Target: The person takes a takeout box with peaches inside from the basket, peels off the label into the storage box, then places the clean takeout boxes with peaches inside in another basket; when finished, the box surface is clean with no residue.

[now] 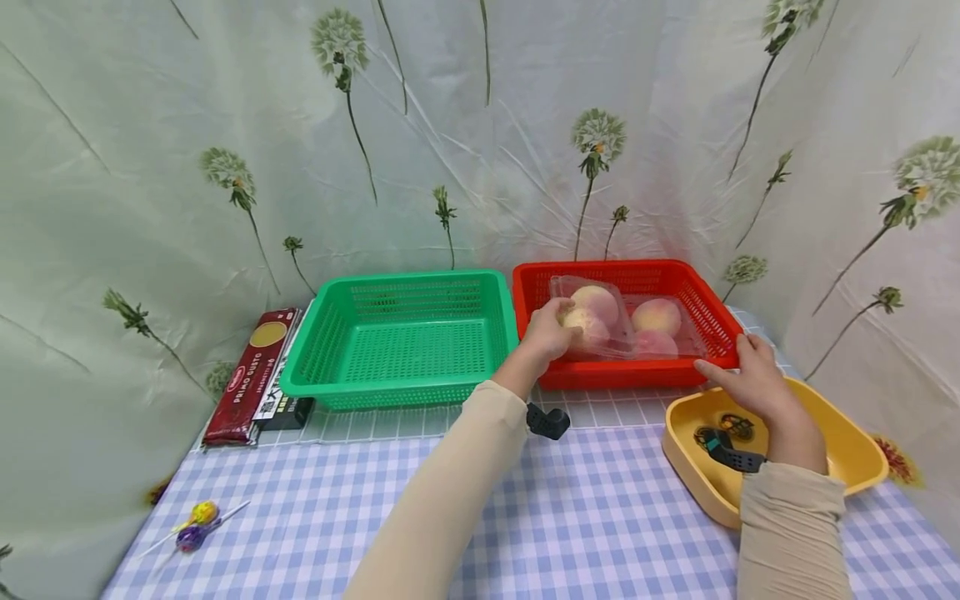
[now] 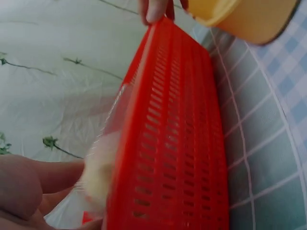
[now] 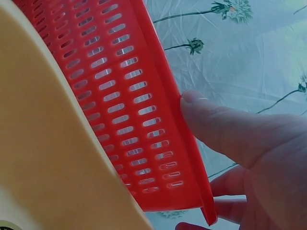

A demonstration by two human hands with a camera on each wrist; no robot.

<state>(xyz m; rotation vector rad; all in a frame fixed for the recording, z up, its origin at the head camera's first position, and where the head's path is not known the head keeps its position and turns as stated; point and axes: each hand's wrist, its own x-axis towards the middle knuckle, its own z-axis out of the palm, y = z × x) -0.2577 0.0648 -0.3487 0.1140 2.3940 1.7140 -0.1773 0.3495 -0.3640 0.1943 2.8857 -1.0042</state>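
Note:
Toward the back right stands a red plastic basket (image 1: 637, 375) with slotted walls. Inside it are two clear packs of peaches; the left pack of peaches (image 1: 596, 317) sits tilted and partly over the right pack (image 1: 658, 321). My left hand (image 1: 547, 332) holds the left pack by its left end, with thumb and fingers around the plastic in the left wrist view. At the basket's front right corner, my right hand (image 1: 759, 385) grips the rim, its thumb (image 3: 216, 122) on the near side and the other fingers partly hidden behind.
A green basket (image 1: 397, 392) stands left of the red one. Farther left lie a red spaghetti packet (image 1: 251, 379) and a dark box (image 1: 285, 412). A yellow bin (image 1: 705, 483) with small dark coiled items stands below my right hand. Two lollipops (image 1: 197, 525) lie front left.

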